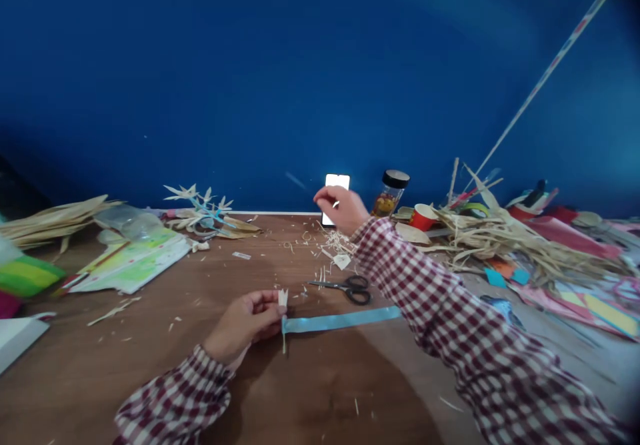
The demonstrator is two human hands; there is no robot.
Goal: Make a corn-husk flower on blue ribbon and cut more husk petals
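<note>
My left hand is closed, pinching a small pale flower of dried husk upright by its base. A light blue ribbon is attached just below the husk petals and stretches to the right, its far end by my right sleeve. A thin pale stem hangs beneath. My right hand is raised in front of a lit phone, fingers curled together. A faint blurred strip shows left of those fingertips; whether they hold it is unclear. Black-handled scissors lie between the hands, behind the ribbon.
Husk scraps litter the wooden table. At the back stand a black-lidded jar and a red cup. Dried husks and coloured paper are heaped right. Finished-looking husk flowers and a painted sheet lie left.
</note>
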